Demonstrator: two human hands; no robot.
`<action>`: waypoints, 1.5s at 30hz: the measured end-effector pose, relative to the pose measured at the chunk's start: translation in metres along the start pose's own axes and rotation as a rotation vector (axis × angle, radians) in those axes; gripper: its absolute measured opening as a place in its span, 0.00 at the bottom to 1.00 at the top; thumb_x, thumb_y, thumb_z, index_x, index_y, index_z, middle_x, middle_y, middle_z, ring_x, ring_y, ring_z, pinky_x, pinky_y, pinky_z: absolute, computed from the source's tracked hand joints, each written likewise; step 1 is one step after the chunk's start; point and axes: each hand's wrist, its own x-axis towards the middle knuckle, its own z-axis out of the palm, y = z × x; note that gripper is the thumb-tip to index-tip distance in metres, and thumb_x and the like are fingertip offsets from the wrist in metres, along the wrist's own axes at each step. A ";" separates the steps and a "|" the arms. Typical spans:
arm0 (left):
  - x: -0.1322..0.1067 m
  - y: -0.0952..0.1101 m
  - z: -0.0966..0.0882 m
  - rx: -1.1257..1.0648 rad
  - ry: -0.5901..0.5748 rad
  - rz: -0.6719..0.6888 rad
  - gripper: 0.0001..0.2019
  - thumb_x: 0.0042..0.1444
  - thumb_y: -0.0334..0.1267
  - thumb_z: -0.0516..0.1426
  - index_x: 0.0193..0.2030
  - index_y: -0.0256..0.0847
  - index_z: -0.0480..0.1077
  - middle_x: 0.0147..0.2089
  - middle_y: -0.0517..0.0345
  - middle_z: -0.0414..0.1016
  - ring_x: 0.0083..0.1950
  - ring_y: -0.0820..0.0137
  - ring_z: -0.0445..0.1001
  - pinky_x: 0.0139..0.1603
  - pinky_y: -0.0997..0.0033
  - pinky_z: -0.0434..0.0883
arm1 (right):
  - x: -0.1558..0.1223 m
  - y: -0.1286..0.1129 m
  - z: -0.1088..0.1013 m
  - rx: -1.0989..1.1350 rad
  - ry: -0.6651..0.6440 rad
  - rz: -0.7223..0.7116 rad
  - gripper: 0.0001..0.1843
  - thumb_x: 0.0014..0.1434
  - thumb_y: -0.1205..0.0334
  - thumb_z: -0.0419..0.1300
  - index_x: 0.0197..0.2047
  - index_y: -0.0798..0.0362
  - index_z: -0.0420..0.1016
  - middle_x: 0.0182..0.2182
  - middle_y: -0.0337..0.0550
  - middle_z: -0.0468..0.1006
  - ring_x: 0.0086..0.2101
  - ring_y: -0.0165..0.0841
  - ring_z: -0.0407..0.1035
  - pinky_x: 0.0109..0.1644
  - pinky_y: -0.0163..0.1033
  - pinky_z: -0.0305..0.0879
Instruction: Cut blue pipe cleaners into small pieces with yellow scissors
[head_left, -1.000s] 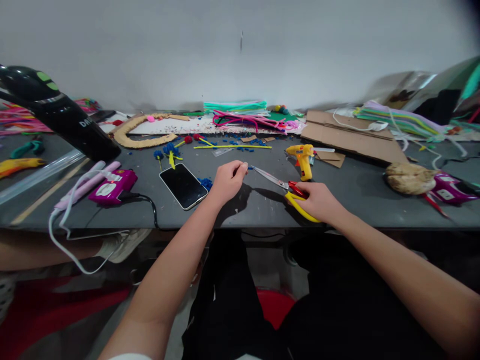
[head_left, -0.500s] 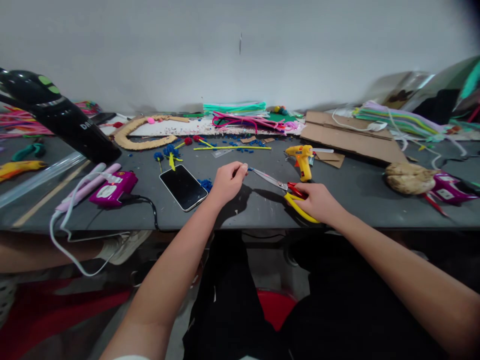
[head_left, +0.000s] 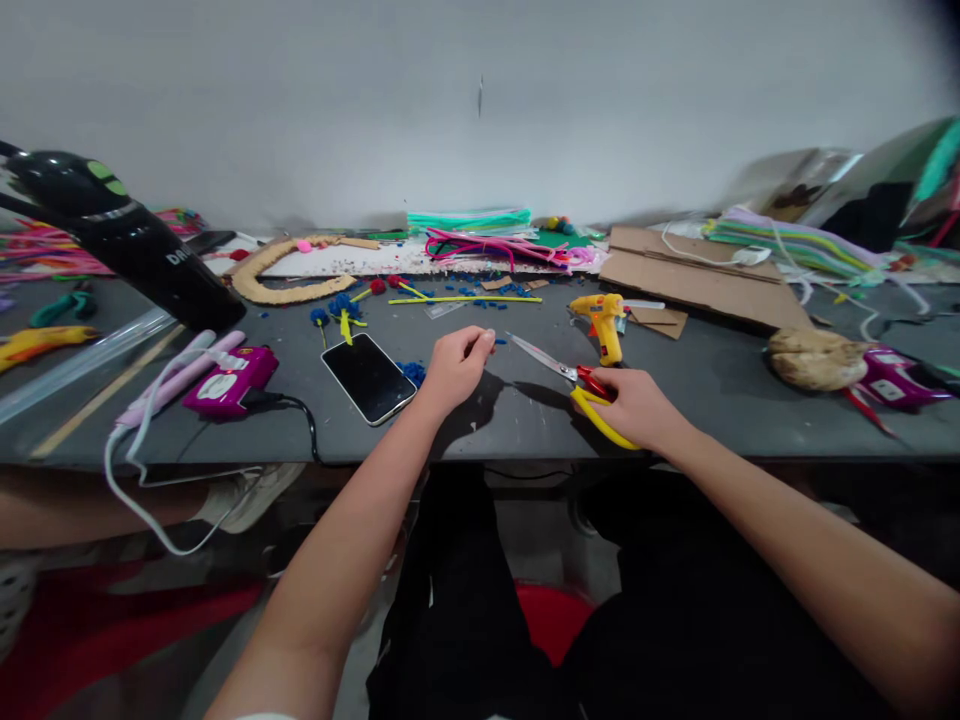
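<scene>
My right hand (head_left: 636, 407) grips the yellow and red handles of a pair of scissors (head_left: 574, 383), whose steel blades point left over the dark table (head_left: 525, 410). My left hand (head_left: 454, 365) is pinched shut just left of the blade tips, holding something too small to make out; a small blue piece (head_left: 500, 342) lies beside its fingertips. A black phone (head_left: 368, 376) lies face up to the left of that hand, with a heap of blue scraps (head_left: 411, 371) between them.
A yellow glue gun (head_left: 604, 318) stands behind the scissors. Purple glue guns lie at left (head_left: 225, 381) and right (head_left: 892, 381). Cardboard sheets (head_left: 697, 275), pipe cleaners (head_left: 487, 245), a curved cardboard shape (head_left: 277, 275) and a black tool (head_left: 127, 245) crowd the back.
The scissor tips have drawn slightly away from my left fingertips, and a small blue piece now lies between them. Both hands stay otherwise in place.
</scene>
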 end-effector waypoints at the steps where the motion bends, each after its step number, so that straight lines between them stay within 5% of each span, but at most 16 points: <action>1: 0.000 0.000 0.000 0.002 0.002 0.003 0.19 0.63 0.47 0.50 0.27 0.37 0.68 0.22 0.61 0.64 0.27 0.73 0.62 0.31 0.73 0.60 | 0.000 0.000 0.000 -0.005 -0.006 -0.005 0.13 0.52 0.52 0.59 0.25 0.52 0.65 0.20 0.36 0.64 0.24 0.28 0.54 0.29 0.35 0.50; 22: 0.000 -0.003 0.002 -0.026 -0.008 -0.003 0.19 0.63 0.49 0.50 0.29 0.37 0.69 0.23 0.60 0.65 0.27 0.73 0.63 0.31 0.73 0.61 | 0.001 0.004 0.001 -0.007 -0.017 -0.006 0.06 0.49 0.59 0.56 0.25 0.52 0.67 0.20 0.36 0.64 0.24 0.29 0.53 0.29 0.36 0.50; 30: 0.000 -0.001 0.002 -0.026 -0.002 0.003 0.19 0.63 0.48 0.50 0.29 0.37 0.70 0.24 0.60 0.65 0.27 0.72 0.64 0.31 0.72 0.62 | 0.001 0.000 0.000 0.036 -0.032 0.048 0.16 0.53 0.49 0.59 0.24 0.52 0.63 0.20 0.35 0.63 0.24 0.29 0.55 0.29 0.36 0.49; 45: 0.000 -0.004 0.003 -0.005 -0.011 0.005 0.19 0.63 0.49 0.50 0.31 0.37 0.72 0.23 0.60 0.65 0.26 0.73 0.62 0.30 0.72 0.60 | 0.001 0.002 0.000 0.028 -0.043 -0.005 0.09 0.51 0.56 0.57 0.26 0.52 0.66 0.21 0.36 0.64 0.25 0.29 0.54 0.29 0.36 0.50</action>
